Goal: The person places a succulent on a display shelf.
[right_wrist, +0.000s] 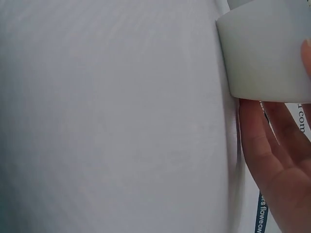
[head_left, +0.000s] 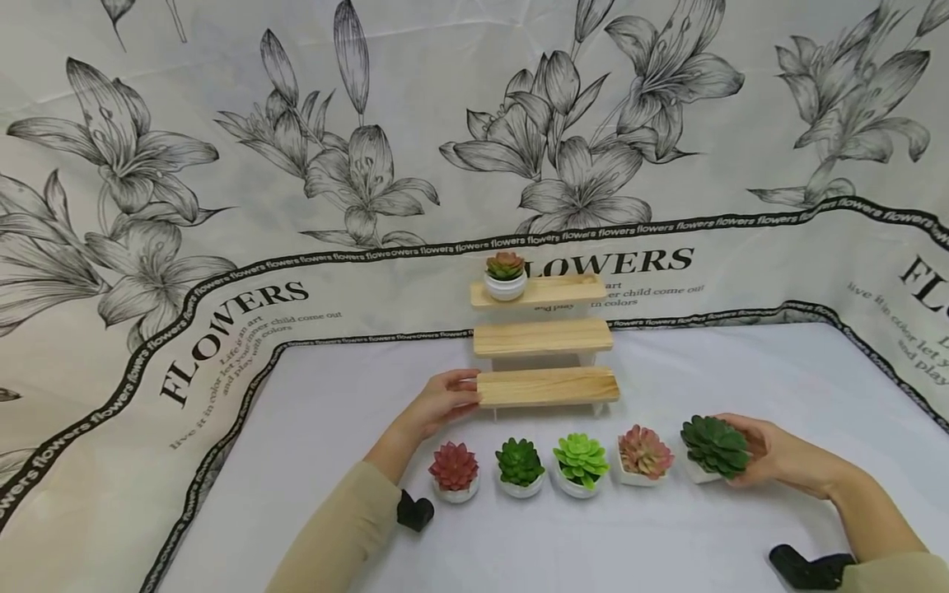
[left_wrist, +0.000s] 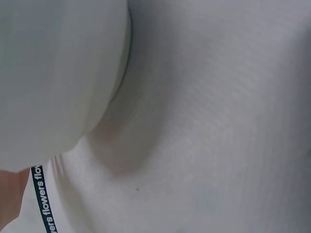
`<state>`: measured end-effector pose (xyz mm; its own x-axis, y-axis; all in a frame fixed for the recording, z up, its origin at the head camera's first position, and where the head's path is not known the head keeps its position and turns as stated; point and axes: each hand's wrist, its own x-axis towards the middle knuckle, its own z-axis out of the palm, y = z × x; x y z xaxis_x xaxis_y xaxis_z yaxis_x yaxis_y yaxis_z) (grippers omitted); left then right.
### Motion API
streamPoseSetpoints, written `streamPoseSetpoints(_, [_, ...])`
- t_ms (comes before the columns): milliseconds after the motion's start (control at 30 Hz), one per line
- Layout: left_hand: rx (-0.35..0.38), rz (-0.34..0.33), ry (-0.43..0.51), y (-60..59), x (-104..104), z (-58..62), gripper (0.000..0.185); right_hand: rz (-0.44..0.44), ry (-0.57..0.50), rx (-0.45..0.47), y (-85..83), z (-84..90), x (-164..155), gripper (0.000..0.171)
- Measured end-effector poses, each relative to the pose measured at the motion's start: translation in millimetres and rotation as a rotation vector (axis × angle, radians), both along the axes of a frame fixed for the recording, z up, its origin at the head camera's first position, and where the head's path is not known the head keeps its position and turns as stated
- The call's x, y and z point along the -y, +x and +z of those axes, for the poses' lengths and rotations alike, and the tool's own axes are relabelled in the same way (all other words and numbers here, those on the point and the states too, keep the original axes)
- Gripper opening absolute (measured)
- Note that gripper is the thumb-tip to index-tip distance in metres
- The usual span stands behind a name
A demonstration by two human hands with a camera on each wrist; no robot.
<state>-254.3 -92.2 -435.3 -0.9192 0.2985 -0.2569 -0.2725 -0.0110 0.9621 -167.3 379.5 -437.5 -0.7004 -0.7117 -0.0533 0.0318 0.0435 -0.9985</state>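
The left hand [head_left: 441, 401] rests straight fingers against the end of the lowest wooden step [head_left: 547, 386], seemingly steadying it, while the right hand [head_left: 771, 453] curls its fingers round the dark green succulent pot [head_left: 713, 449] at the row's right end on the surface [head_left: 667, 535].

Your right hand [head_left: 771, 453] is hiding the back of the white pot of the dark green succulent [head_left: 713, 449], and the right wrist view is cutting that pot off at its edge. Your left wrist view is showing only blurred white surfaces.
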Motion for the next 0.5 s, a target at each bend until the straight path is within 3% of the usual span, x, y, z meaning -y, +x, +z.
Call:
streamPoseSetpoints(233, [0.009,0.008,0.006,0.5,-1,2.2,0.047,0.001,-0.002,-0.026,-0.8,-0.5,1,0.072])
streamPoseSetpoints(500, [0.014,0.011,0.006,0.1,-2,2.9,0.047,-0.188,0.120,-0.061,-4.8,12.0,-1,0.068])
